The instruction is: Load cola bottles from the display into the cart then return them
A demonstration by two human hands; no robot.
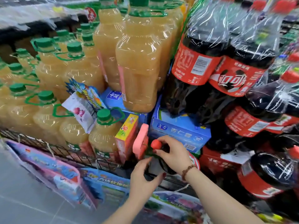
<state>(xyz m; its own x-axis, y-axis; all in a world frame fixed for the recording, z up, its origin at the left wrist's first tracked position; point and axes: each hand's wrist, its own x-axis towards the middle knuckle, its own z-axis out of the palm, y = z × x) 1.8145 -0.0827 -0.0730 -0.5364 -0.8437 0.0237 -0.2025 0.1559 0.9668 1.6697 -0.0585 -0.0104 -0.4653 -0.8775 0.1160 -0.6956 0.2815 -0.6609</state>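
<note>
A dark cola bottle with a red cap [156,144] stands low in the display, mostly hidden behind my hands. My right hand [174,153] grips it at the neck, fingers curled just under the cap. My left hand [143,179] is wrapped around its dark body lower down. To the right, shrink-wrapped packs of large cola bottles [215,62] with red labels are stacked high. No cart is in view.
Large juice bottles with green caps [137,62] fill the left and centre. Blue cartons [179,131] sit under the cola packs. A pink and yellow box [127,136] stands beside the bottle. A black wire rack edge [64,152] runs along the front.
</note>
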